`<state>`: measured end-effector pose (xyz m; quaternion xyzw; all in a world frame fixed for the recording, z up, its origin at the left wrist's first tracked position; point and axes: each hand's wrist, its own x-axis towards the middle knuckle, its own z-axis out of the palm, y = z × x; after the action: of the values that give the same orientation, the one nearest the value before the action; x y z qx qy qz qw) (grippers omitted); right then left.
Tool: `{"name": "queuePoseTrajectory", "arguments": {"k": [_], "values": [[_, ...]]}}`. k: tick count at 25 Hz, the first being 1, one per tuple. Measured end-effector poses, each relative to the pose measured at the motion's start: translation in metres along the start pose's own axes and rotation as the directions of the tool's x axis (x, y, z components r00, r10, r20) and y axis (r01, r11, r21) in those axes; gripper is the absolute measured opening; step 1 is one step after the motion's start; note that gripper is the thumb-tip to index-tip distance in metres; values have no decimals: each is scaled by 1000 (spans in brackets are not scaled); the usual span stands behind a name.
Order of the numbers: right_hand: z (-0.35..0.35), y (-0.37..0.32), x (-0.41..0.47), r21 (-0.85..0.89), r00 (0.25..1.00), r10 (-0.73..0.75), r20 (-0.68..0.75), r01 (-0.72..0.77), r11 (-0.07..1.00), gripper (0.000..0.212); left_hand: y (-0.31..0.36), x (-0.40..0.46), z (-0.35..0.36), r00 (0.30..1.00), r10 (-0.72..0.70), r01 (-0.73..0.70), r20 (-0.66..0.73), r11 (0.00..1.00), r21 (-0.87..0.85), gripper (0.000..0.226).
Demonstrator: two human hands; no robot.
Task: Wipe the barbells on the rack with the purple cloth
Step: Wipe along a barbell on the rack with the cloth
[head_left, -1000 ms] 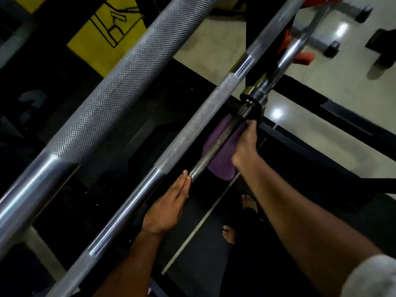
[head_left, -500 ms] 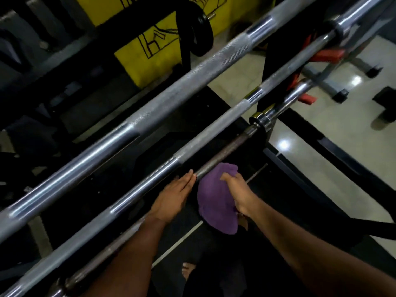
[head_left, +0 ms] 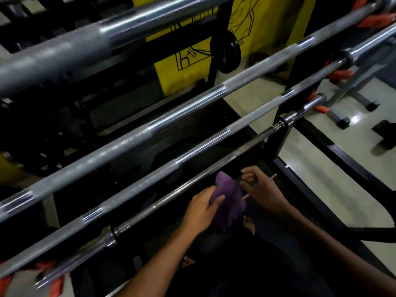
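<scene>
My left hand (head_left: pixel 202 207) grips the purple cloth (head_left: pixel 228 200), thumb curled over its near face, fingers hidden behind the fabric; cloth sits bunched just on the near side of the thin dark barbell (head_left: pixel 192 186), lowest and nearest on the rack (head_left: pixel 276 144); I can't tell if it touches the bar. My right hand (head_left: pixel 260 187) is just right of the cloth, fingers curled; it looks like it pinches the cloth's right edge, but the contact is too dim to confirm; reads as a regrip or handover, not a stroke.

Three thicker barbells run parallel above and farther away: near silver one (head_left: pixel 137 185), middle one (head_left: pixel 120 146), far top one (head_left: pixel 64 50); all slope from lower left to upper right.

My read on doing this step well: settle the cloth in one hand first; spread it flat across the palm rather than balled, so it wraps round the shaft; close fingers fully round the bar with cloth between; run long strokes between the left collar (head_left: pixel 111 233) and the right collar (head_left: pixel 282 122), twisting the wrist to reach the underside; free hand steadies the bar so it doesn't roll in the cradles; keep fingers out of the gap to the next bar up; knurled sections likely snag fabric, so go slower there.
</scene>
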<state>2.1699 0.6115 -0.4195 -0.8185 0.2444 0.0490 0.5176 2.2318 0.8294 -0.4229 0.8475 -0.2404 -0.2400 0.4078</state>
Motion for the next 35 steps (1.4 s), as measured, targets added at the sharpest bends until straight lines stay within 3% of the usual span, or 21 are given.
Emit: {"name": "queuePoseTrajectory", "arguments": {"k": [1,2,3,4,5,6,8,10,12,13,15,16,18,20,21,23,27,31,35], "values": [[16,6,-13,87,990,113,-91,-105,991,24,-2,-7,-4,1000,-4,5,-16,999,47,25],[31,9,-27,258,960,270,-78,-242,935,21,-2,-13,-5,1000,-4,6,-25,996,92,30],[47,14,-40,476,907,415,69,-395,786,31,-1,-17,-4,1000,-4,6,-17,992,123,35],[64,16,-54,605,841,467,272,-527,597,50,2,-24,-3,1000,10,-11,4,989,148,41],[79,16,-67,666,812,420,405,-577,472,68,2,-30,-1,998,43,-50,43,984,169,44],[92,16,-73,723,849,327,416,-527,448,81,2,-36,1,989,101,-119,109,977,176,46],[112,13,-70,828,925,264,272,-365,427,86,-1,-49,2,932,231,-278,280,950,142,48],[116,8,-67,830,938,341,64,-239,503,73,-12,-56,-5,857,306,-372,413,924,87,56],[106,4,-65,816,893,450,4,-263,514,45,-33,-55,-22,846,308,-408,436,900,156,57],[102,10,-62,788,894,447,-15,-265,556,36,-52,-51,-32,862,298,-420,410,873,248,56],[88,10,-49,677,917,363,-165,-163,718,39,-99,-42,-60,899,287,-413,330,805,426,57],[82,10,-36,540,941,234,-244,-69,839,47,-124,-34,-75,904,277,-412,326,768,490,59],[76,15,7,23,958,-45,-283,53,998,56,-164,-12,-96,884,256,-453,392,682,574,62],[84,29,61,-518,962,-147,-231,6,856,69,-187,9,-97,842,268,-520,468,635,571,63],[89,33,86,-636,969,-153,-193,-5,772,77,-193,18,-92,829,280,-539,484,631,558,65],[113,46,120,-689,946,-254,-200,48,723,84,-207,25,-85,826,311,-549,470,635,544,72],[179,40,113,-611,808,-397,-435,59,789,59,-211,26,-87,792,385,-600,474,638,483,80],[246,20,75,-635,809,-492,-321,201,745,60,-212,21,-88,809,317,-575,495,601,556,88],[183,41,95,-699,734,-669,-115,419,579,59,-208,19,-88,828,267,-538,493,625,565,91]]}}
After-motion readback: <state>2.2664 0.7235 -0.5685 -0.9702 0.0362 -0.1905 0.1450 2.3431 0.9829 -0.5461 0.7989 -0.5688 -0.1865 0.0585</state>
